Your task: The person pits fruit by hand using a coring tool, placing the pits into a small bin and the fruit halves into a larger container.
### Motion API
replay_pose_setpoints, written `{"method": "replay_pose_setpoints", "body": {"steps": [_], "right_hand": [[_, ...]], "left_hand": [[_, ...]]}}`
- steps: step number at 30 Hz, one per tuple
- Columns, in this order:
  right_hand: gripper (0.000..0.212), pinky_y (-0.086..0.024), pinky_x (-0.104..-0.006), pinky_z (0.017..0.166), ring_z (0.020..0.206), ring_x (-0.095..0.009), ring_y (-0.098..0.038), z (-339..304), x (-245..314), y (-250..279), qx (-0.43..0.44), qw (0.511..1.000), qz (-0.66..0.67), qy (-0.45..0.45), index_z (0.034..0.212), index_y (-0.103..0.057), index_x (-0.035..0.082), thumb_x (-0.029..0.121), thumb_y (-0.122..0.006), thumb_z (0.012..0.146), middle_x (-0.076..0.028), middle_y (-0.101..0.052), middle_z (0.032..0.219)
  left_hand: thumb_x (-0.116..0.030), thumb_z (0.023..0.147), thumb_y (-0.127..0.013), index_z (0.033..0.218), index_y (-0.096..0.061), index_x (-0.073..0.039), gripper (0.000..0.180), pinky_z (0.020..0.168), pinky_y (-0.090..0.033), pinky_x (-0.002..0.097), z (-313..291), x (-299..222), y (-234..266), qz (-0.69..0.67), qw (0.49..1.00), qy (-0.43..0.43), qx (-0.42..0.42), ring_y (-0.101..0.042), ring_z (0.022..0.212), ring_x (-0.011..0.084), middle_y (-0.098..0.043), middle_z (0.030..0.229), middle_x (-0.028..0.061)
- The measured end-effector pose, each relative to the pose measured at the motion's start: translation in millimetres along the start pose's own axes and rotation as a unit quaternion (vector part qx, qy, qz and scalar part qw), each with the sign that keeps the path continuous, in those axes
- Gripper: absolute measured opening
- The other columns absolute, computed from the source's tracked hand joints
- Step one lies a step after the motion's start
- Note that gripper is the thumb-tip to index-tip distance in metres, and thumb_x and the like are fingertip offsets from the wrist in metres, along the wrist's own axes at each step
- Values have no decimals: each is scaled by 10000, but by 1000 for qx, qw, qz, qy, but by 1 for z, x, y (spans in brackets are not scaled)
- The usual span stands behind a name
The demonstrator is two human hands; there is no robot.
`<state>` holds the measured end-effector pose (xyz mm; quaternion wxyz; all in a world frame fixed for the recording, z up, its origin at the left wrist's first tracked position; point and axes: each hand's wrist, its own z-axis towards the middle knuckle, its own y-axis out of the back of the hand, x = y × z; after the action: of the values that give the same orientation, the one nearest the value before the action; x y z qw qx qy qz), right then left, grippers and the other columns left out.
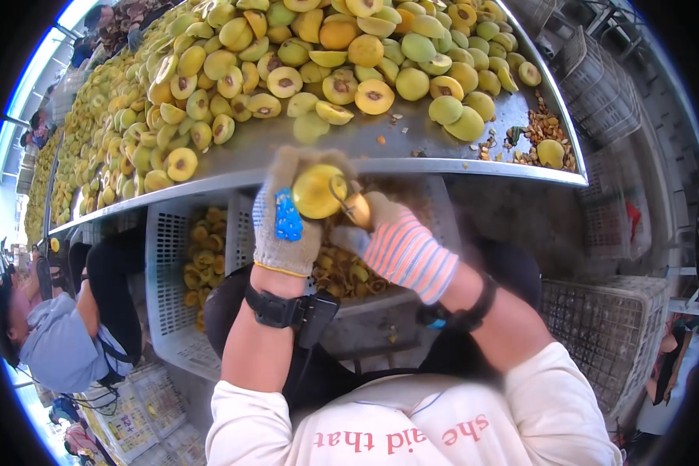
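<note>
My left hand (276, 241), in a beige knit glove with a blue patch, is closed round a yellow peach half (312, 192) just off the table's near edge. My right hand (408, 247), in a glove striped pink and blue, grips a small pitting tool (357, 208) with a light, wood-coloured handle. The tool's curved metal end touches or nearly touches the right side of the peach half; blur hides the exact contact. Below both hands stands a crate (435, 210) with cut peach pieces (353, 272) inside.
A metal-edged table (256, 159) bears a big heap of halved peaches (287, 81). Loose pits and fragments (547, 132) lie at its right corner. Another white crate (163, 272) with peach pieces stands left of my legs. Stacked crates (598, 334) line the right; a seated person (66, 342) is at the left.
</note>
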<state>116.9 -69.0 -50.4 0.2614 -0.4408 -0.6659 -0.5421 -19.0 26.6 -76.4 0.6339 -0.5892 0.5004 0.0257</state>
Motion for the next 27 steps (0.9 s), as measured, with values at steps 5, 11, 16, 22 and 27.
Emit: {"method": "replay_pose_setpoints", "body": {"steps": [5, 11, 16, 22, 27], "right_hand": [[453, -517, -401, 717, 824, -368, -653, 7, -15, -11, 28, 994, 93, -47, 1066, -576, -23, 327, -734, 826, -208, -667, 872], [349, -531, -388, 644, 719, -295, -670, 14, -29, -18, 21, 989, 138, -43, 1053, -570, -22, 234, -677, 842, -161, -658, 794], [289, -511, -342, 497, 553, -238, -639, 5, -6, 4, 101, 969, 200, -108, 1034, -585, 4, 199, -683, 845, -109, -633, 701], [326, -519, -351, 491, 554, -226, -642, 0, 3, 24, 207, 943, 241, -102, 1098, -607, 28, 214, -694, 844, -109, -650, 726], [367, -548, -375, 590, 647, -285, -667, 5, -1, 2, 108, 991, 74, 24, 1137, -608, 54, 250, -677, 835, -142, -679, 788]], "left_hand": [[-185, 987, -579, 1088, -619, -21, 197, 848, -528, 348, 1, 19, -12, 371, 893, -241, -88, -647, 945, 252, -669, 1061, 124], [-103, 987, -567, 1103, -619, -13, 155, 880, -511, 320, 2, 42, -21, 266, 914, -299, -73, -623, 994, 200, -644, 1096, 117], [-89, 993, -551, 1123, -616, -4, 169, 913, -503, 336, 1, 41, -19, 396, 821, -410, -19, -624, 1005, 206, -624, 1153, 129], [-170, 993, -565, 1195, -608, -5, 265, 895, -520, 362, -8, 12, -19, 233, 947, -220, 10, -637, 981, 234, -649, 1094, 134], [-346, 974, -590, 1180, -600, 23, 423, 807, -557, 373, -7, -2, -21, 186, 981, -61, 10, -667, 932, 261, -673, 1065, 163]]}}
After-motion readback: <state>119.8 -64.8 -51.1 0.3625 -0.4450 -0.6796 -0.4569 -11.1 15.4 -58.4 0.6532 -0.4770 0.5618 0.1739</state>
